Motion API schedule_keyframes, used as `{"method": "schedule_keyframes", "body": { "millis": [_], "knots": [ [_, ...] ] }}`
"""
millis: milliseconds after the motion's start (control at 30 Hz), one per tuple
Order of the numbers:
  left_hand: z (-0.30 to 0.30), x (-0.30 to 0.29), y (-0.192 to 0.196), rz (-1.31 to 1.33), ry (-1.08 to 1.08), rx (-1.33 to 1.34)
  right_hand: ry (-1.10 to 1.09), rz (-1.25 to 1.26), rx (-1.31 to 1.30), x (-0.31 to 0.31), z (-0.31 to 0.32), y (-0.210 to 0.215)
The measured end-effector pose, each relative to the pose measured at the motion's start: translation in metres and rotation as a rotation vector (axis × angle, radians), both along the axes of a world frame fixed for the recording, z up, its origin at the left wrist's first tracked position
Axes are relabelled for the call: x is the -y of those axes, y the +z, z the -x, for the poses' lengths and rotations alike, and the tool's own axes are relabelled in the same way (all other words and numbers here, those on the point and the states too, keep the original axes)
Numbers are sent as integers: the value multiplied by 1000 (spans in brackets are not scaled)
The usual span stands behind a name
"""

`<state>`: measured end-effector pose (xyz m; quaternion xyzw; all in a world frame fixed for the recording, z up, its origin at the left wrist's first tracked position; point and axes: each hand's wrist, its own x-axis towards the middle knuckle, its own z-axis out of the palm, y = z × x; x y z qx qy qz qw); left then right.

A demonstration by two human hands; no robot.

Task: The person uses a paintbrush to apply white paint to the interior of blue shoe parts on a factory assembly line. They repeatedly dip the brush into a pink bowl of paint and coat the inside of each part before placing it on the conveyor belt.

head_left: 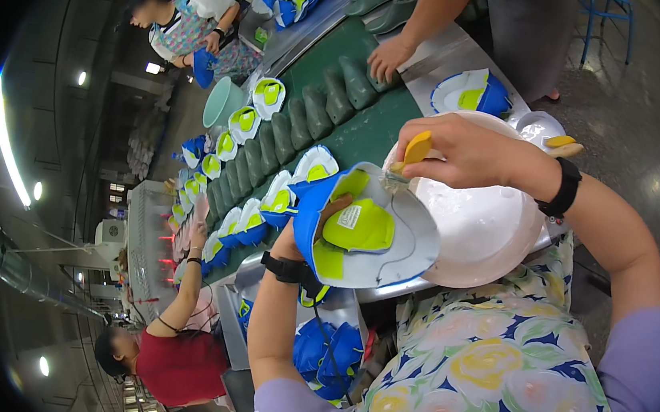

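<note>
Upper: the blue, white and lime upper [414, 243] sits in front of the person, held in the air, overlapping the near side of the bowl [471, 276] in view.
Left hand: the left hand [331, 212] pinches the upper's blue side, thumb inside by the lime flap [368, 228]; its other fingers are hidden.
Right hand: the right hand [461, 147] pinches the brush [418, 145] by its yellow handle, fingertips close to the bristles, which appear to meet the white edge.
Brushing: best done, I judge, with a light load, short strokes along the edge and the left hand turning the upper; drips on the lime flap or blue outside would likely mark them.
Thread: a thin dark line curves over the white face; probably wise to steer the bristles around it.
Liquid: white, glossy and smooth in the round, shallow bowl.
Fabric: the white face looks matt and soft, cupped like a shell; the flap is rounded and carries a small pale label.
Belt: rows of green, smooth, foot-shaped lasts [298, 122] stand on the green belt [370, 134]; a co-worker's hand [390, 59] touches one.
</note>
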<state>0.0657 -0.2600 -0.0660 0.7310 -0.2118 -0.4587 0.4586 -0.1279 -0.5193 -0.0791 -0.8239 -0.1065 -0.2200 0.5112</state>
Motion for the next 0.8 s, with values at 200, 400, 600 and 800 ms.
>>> {"method": "schedule_keyframes", "body": {
  "millis": [200, 400, 600, 800],
  "knots": [
    [22, 11, -6, 338, 209, 7, -256, 142, -175, 15, 16, 0],
    [43, 9, -24, 508, 356, 93, -469, -120, -270, 7, 27, -27],
    [72, 21, -28, 652, 469, 59, -444, -427, -422, -8, 30, -43],
    [56, 18, -64, 858, 547, 38, -421, -560, -333, -29, 28, -53]
  ]
}}
